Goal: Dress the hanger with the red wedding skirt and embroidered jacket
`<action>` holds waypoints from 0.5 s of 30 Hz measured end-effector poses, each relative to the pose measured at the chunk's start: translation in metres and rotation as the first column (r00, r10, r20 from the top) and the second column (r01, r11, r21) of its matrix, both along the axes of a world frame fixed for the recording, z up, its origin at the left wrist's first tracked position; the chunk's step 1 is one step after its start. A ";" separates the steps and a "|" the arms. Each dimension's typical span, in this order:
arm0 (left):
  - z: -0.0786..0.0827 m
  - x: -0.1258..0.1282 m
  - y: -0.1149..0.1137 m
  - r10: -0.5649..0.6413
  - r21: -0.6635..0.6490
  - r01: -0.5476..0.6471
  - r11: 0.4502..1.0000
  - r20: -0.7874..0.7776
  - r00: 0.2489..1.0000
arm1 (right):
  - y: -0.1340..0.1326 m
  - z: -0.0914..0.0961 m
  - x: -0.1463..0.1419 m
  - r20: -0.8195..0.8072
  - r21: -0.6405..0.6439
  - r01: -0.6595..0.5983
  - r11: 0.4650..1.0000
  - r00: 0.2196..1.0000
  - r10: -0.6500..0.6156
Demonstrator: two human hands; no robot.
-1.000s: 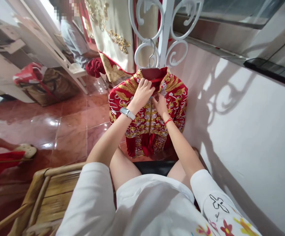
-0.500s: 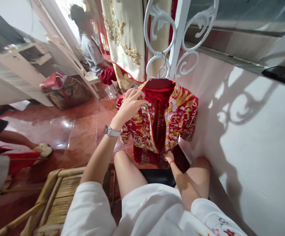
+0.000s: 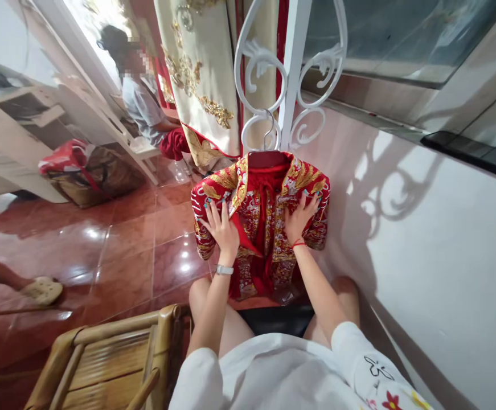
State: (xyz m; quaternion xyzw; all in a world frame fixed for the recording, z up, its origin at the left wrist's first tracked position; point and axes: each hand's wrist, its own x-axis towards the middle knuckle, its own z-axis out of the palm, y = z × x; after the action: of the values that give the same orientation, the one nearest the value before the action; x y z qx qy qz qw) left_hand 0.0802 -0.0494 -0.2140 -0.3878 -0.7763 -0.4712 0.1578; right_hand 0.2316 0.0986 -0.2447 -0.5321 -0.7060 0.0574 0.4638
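A red jacket [image 3: 307,175] with gold and silver embroidery hangs in front of me on a hanger [image 3: 268,130], its front parted. My left hand [image 3: 223,230] lies on the left front panel, fingers spread, with a watch on the wrist. Part of that panel is turned back, showing plain red lining [image 3: 245,236]. On the right panel rests my right hand [image 3: 299,221], its fingers also apart; a thin red cord circles that wrist. Between the panels, a red inner garment [image 3: 266,222] with embroidered strips and a tied neck shows. Both thumbs are partly hidden.
White scrolled ironwork [image 3: 289,74] holds the hanger, beside a cream curtain [image 3: 209,85] with gold decoration. A white wall [image 3: 435,239] stands close on the right. At left are a bamboo chair [image 3: 115,370], a brown bag [image 3: 98,176] and a seated person [image 3: 139,108].
My left hand has moved down from the collar onto the left panel. My right hand has risen from the hem to the right panel. The jacket front is spread wider.
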 end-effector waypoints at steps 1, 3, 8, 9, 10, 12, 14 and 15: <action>0.008 -0.011 -0.009 -0.017 0.046 0.017 0.999 -0.014 1.000 | 0.007 0.002 0.010 -0.025 0.033 -0.028 0.999 0.999 0.029; 0.034 -0.039 -0.029 -0.061 0.145 0.067 0.987 -0.050 0.997 | 0.019 0.005 0.039 -0.080 0.101 -0.093 0.991 0.992 0.101; 0.114 -0.126 -0.031 -0.174 0.164 0.185 0.969 -0.079 0.981 | 0.066 0.039 0.107 -0.158 0.268 -0.159 0.950 0.966 0.206; 0.122 -0.141 -0.020 -0.205 0.141 0.208 0.968 -0.036 0.978 | 0.079 0.048 0.111 -0.205 0.263 -0.152 0.953 0.956 0.209; 0.125 -0.153 -0.008 -0.244 0.119 0.239 0.964 0.030 0.969 | 0.092 0.056 0.111 -0.262 0.229 -0.160 0.960 0.940 0.218; 0.114 -0.165 0.015 -0.334 0.081 0.324 0.943 0.245 0.910 | 0.117 0.066 0.104 -0.356 0.101 -0.241 0.965 0.897 0.261; 0.088 -0.163 0.024 -0.391 0.068 0.409 0.910 0.468 0.792 | 0.137 0.068 0.094 -0.398 -0.025 -0.355 0.935 0.861 0.316; 0.073 -0.158 0.021 -0.402 0.072 0.436 0.897 0.541 0.738 | 0.145 0.067 0.090 -0.404 -0.066 -0.394 0.917 0.851 0.337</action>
State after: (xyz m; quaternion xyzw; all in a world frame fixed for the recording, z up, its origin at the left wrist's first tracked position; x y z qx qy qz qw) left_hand -0.0778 -0.0282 -0.1406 -0.4071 -0.6950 -0.5612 -0.1905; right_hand 0.3220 0.2438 -0.1777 -0.3986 -0.6833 0.2996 0.5333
